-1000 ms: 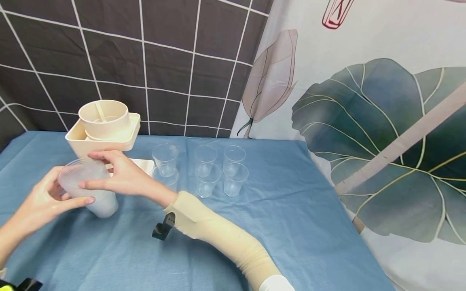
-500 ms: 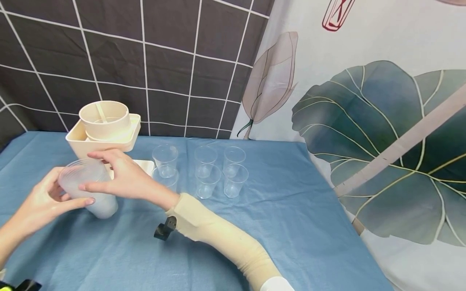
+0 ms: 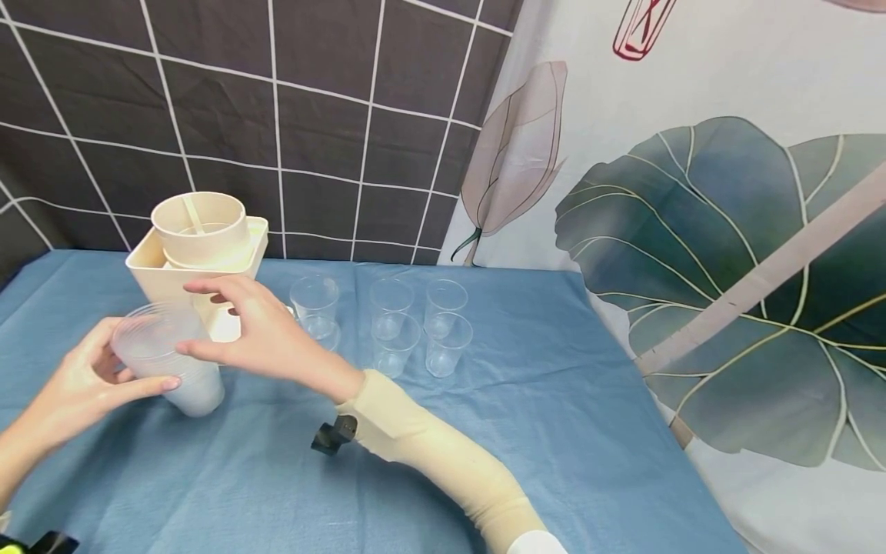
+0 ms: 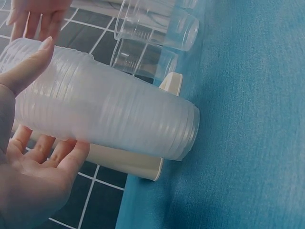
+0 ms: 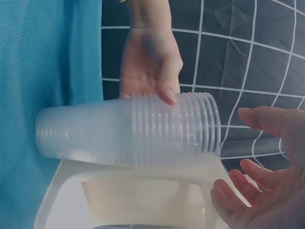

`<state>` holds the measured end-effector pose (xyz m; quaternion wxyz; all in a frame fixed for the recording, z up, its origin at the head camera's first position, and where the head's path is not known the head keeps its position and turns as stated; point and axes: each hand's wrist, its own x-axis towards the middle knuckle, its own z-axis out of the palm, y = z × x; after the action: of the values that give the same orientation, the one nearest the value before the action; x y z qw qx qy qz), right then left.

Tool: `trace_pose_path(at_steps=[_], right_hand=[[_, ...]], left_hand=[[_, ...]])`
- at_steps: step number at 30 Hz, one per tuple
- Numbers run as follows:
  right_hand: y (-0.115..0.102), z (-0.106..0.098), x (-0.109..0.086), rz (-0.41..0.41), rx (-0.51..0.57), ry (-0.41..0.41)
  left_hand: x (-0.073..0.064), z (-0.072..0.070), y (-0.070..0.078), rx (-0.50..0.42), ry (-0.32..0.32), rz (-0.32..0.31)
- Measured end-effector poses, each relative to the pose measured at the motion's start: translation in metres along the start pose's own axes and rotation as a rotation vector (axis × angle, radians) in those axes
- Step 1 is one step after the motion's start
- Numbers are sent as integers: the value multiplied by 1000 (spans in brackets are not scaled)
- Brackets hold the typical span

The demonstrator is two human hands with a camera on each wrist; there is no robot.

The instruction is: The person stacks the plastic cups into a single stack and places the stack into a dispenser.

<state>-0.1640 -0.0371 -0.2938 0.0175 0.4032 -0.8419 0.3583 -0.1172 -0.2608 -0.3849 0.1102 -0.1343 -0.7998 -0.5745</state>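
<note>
A tall nested stack of clear plastic cups leans slightly, rims uppermost, at the left of the table. My left hand grips it near the rims; in the left wrist view the thumb and fingers wrap opposite sides of the stack. My right hand is beside the rims, thumb and fingers spread, holding nothing. In the right wrist view a gap shows between the right hand and the topmost rim. Several single clear cups stand upright in pairs, front and back, right of the right hand.
Behind the stack stands a cream holder with a square tray top and a round cream container on it. A blue cloth covers the table. A dark grid-patterned cloth hangs at the back, a leaf-printed one at the right.
The right hand has let go of the stack's rim and shifted a little to the right, its fingers parting from the cups. The left hand and the stack have stayed put.
</note>
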Motion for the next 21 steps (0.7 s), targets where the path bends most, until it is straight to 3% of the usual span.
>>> trace_pose_path(at_steps=[5, 21], right_hand=[[3, -8, -6, -29, 20, 40], [16, -36, -31, -7, 57, 138]], left_hand=[[0, 0, -1, 17, 8, -1], [3, -2, -14, 26, 27, -9]])
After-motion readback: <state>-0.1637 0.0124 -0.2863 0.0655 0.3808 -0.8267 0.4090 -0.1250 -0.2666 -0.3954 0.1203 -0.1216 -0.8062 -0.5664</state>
